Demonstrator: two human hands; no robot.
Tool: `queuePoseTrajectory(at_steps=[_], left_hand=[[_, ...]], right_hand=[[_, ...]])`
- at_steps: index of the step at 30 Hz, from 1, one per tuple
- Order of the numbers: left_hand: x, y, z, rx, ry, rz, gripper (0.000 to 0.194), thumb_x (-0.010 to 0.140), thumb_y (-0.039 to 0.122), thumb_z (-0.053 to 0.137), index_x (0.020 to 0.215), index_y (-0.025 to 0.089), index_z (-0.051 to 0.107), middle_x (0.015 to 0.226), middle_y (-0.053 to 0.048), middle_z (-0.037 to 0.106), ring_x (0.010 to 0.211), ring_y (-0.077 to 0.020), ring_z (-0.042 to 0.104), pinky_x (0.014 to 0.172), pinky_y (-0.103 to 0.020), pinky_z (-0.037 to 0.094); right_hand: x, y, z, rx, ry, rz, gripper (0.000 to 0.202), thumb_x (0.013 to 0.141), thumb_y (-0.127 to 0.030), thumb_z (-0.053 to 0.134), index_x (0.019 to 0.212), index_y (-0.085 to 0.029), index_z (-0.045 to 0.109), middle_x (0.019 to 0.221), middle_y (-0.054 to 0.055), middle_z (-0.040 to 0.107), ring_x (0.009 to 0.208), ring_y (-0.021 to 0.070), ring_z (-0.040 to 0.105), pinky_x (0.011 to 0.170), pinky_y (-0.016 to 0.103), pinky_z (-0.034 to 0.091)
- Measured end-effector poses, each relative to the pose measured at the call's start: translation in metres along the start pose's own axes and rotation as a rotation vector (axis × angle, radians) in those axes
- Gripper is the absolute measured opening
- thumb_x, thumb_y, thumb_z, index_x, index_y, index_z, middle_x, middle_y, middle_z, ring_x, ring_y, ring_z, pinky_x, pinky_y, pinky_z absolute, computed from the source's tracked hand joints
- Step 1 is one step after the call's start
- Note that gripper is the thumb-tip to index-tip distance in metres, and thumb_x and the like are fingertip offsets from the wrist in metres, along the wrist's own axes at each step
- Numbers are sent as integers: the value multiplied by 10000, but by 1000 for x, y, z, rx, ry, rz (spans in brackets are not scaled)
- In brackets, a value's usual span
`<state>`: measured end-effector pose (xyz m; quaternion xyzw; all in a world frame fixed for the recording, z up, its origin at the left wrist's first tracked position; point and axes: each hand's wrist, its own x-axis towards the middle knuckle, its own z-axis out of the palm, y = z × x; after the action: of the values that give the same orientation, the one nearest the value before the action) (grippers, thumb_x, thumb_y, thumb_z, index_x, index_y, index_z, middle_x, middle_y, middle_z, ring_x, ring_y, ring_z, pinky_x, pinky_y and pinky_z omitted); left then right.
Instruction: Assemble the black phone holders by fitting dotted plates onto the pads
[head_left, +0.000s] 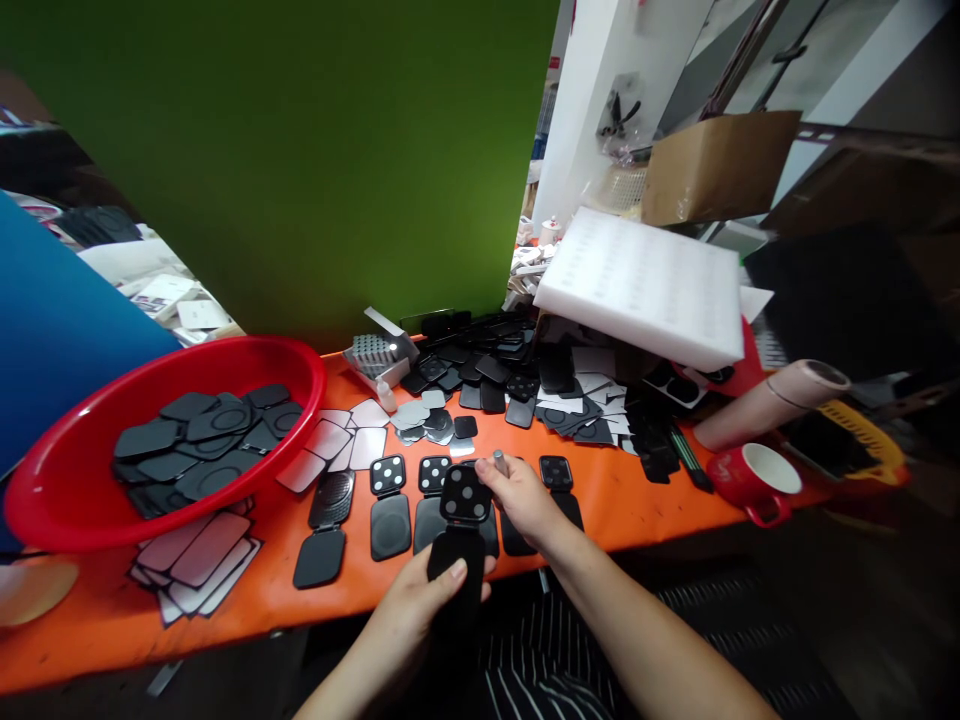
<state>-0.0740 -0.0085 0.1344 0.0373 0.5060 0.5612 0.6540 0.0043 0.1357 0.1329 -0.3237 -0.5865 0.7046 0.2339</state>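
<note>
My left hand point(439, 590) is closed around the lower panel of a black two-panel hinged case point(465, 492), lifted over the table's front edge. Its upper panel lies open and shows several round grey discs. At that panel's right edge, my right hand point(523, 497) pinches a small silver cylinder point(499, 460). Behind and beside the hands, similar opened cases lie in a row, among them a dotted one point(388, 476) and one with a ridged round inset point(331, 498). Another dotted case point(556, 473) lies right of my right hand.
On the orange table point(600, 500) stands a red basin point(45, 490) of dark square panels. Pink-white sheets point(202, 555), silver plates point(412, 413), a small bottle point(385, 396) and black parts point(487, 370) lie around. At right are white foam point(645, 280), a red mug point(739, 475) and a flask point(772, 405).
</note>
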Motion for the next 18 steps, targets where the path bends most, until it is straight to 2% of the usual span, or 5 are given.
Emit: queuePoseTrajectory(at_steps=[10, 15, 18], left_hand=[[-1, -1, 0, 15, 14, -7, 488, 608, 370, 691, 1018, 129, 582, 934, -151, 674, 817, -271, 629, 791, -385, 452], [-1, -3, -2, 24, -2, 6, 468, 621, 368, 680, 1006, 121, 580, 945, -159, 670, 833, -287, 624, 809, -416, 440], [-3, -4, -4, 23, 8, 17, 479, 612, 357, 689, 1019, 132, 574, 947, -150, 672, 842, -290, 623, 820, -420, 434]], right_hand=[[1, 4, 2, 4, 6, 8, 350, 730, -498, 522, 626, -171, 458, 535, -50, 353, 466, 64, 288, 444, 200, 244], [4, 0, 2, 172, -97, 156, 357, 716, -486, 547, 616, -183, 387, 470, -86, 255, 391, 38, 186, 376, 189, 145], [5, 1, 3, 214, -133, 220, 353, 712, -484, 550, 627, -182, 387, 452, -94, 265, 367, 31, 178, 360, 184, 112]])
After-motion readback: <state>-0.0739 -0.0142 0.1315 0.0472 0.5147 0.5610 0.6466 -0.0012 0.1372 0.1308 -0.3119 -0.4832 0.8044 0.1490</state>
